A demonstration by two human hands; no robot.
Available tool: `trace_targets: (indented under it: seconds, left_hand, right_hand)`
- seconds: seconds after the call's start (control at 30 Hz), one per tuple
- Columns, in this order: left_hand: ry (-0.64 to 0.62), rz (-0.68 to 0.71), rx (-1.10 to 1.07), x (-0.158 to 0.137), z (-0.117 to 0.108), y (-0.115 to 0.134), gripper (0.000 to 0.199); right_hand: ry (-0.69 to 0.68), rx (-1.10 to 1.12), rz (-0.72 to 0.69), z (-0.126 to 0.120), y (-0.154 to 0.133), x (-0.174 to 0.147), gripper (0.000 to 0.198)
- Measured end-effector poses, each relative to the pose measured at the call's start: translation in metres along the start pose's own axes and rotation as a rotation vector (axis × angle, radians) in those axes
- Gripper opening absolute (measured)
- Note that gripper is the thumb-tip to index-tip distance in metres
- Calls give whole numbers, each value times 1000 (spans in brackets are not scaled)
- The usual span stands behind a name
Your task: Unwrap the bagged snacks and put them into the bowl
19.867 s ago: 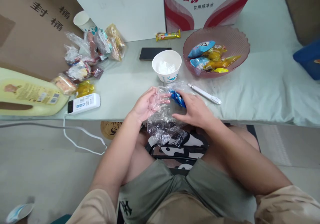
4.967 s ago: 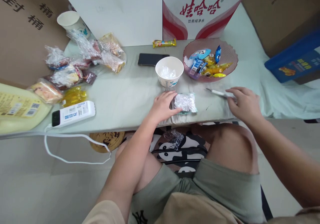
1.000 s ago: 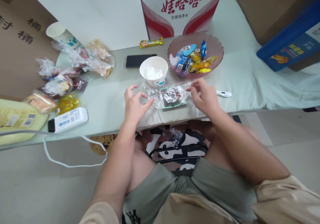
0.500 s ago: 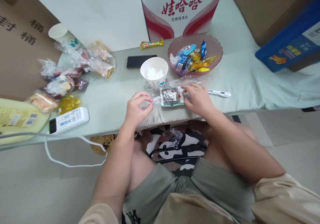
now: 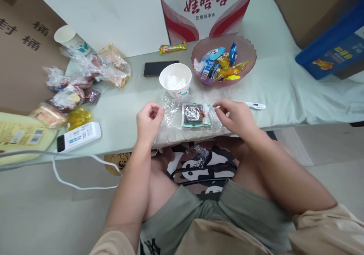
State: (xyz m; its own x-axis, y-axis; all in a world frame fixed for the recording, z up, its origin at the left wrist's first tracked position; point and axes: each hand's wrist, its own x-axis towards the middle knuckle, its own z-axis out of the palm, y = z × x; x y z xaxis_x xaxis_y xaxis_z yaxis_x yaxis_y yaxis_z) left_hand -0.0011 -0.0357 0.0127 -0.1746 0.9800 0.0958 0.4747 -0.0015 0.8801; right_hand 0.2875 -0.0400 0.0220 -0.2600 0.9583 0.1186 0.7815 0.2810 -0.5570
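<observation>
A small snack packet (image 5: 195, 114) with a dark centre and pale green edges lies flat on a sheet of clear plastic film (image 5: 171, 114). To its left, my left hand (image 5: 149, 121) is closed, pinching the film's left edge between thumb and curled fingers. My right hand (image 5: 236, 115) pinches the film at the right side, thumb and forefinger close together. Neither hand touches the packet. A white paper cup (image 5: 182, 93) with crumpled clear plastic in it stands just behind the film. The white box cutter (image 5: 253, 105) lies partly hidden behind my right hand.
Behind are a pink bowl (image 5: 247, 54) of wrapped snacks, a phone (image 5: 153, 69) and a yellow snack stick (image 5: 172, 47). Wrapped foods (image 5: 66, 97), a tipped cup (image 5: 66, 37) and a white device (image 5: 81, 136) lie left. A large white carton (image 5: 209, 16) stands at the back.
My right hand has left the packet and moved right to the film's edge. My left hand has shifted left. The film is now spread wider beneath the packet.
</observation>
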Motion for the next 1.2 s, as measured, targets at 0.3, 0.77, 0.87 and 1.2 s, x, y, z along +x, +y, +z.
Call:
trace_targets:
  seconds: [0.3, 0.77, 0.87, 1.2]
  left_hand:
    - [-219, -62, 362, -6, 18, 1, 22]
    - [-465, -356, -778, -13, 29, 24, 45]
    - [-559, -363, -771, -13, 29, 24, 34]
    - [-47, -525, -742, 6, 35, 23, 18]
  right_hand:
    - [-201, -143, -226, 29, -18, -2, 62]
    - [-113, 164, -143, 23, -3, 12, 56]
    - [-109, 203, -165, 23, -1, 16, 49]
    - [319, 220, -36, 3, -6, 4, 23]
